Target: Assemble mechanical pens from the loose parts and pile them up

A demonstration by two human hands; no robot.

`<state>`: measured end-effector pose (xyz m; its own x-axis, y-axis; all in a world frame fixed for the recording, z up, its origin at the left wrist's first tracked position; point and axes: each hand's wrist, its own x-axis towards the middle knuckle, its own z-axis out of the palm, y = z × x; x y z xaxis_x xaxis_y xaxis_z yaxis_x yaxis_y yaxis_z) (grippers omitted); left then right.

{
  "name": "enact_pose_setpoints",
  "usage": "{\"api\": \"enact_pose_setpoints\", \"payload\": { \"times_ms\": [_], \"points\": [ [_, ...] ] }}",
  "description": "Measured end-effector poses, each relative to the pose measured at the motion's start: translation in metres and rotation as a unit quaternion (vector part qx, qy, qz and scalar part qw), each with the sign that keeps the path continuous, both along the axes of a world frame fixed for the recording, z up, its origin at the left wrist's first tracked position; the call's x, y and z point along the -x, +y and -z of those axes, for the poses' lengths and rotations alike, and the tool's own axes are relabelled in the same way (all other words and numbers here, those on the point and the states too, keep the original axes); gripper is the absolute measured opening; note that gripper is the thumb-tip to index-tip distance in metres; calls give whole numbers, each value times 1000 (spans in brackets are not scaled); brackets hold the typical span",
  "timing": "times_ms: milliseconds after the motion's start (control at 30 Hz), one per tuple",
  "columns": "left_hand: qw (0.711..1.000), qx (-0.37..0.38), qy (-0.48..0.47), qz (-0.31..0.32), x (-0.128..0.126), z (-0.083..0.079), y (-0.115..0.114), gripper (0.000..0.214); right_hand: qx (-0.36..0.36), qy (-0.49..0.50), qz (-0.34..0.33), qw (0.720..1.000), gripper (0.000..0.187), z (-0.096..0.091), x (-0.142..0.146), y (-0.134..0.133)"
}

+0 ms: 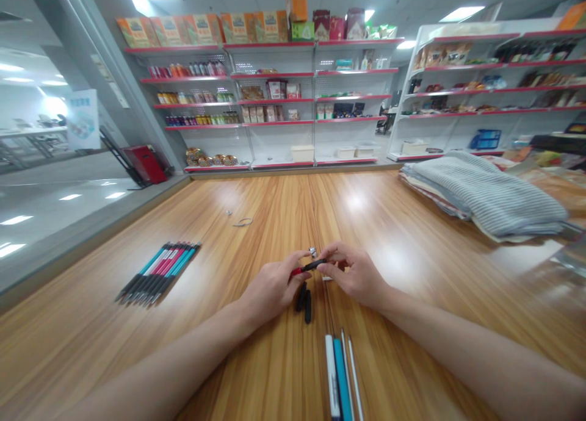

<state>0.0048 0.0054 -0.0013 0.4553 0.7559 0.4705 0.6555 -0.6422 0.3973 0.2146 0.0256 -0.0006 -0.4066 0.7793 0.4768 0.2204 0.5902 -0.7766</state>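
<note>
Between my two hands is a pen [307, 267] with a red barrel and a black grip, lying nearly level above the table. My left hand [278, 280] is closed on the red end. The fingers of my right hand [350, 268] pinch the black end. Two black pen grips [307, 306] lie just below my left fingers. Small silver metal parts [312, 251] sit right behind the pen. Nearer to me lie a white pen barrel [330, 372], a blue pen barrel [341, 375] and two thin white refills [351, 372], side by side.
A row of several blue, red and white pens [158, 273] lies at the left of the wooden table [256, 360]. A thin ring-shaped piece [242, 222] is farther back. Folded striped cloth [489, 192] is at the right. Stocked shelves [274, 97] stand behind.
</note>
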Motion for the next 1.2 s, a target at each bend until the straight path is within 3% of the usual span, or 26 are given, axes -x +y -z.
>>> {"api": "enact_pose_setpoints", "payload": {
  "times_ms": [233, 600, 800, 967, 1200],
  "points": [
    [1000, 22, 3, 10, 0, -2, -1, 12, -64, -25, 30, 997, 16, 4, -1, -1],
    [999, -6, 31, 21, 0, -1, -1, 17, -167, -110, 68, 977, 22, -1, -3, 0],
    [999, -11, 34, 35, 0, -2, -1, 18, -182, -126, 27, 975, 13, -1, -4, -1],
    [999, -16, 45, 19, 0, -4, -2, 20, -181, -136, 38, 973, 15, -2, -4, 0],
    [996, -19, 76, -32, 1, -5, -2, 20, -148, -196, 39, 969, 3, -5, -11, 1]
  ]
}}
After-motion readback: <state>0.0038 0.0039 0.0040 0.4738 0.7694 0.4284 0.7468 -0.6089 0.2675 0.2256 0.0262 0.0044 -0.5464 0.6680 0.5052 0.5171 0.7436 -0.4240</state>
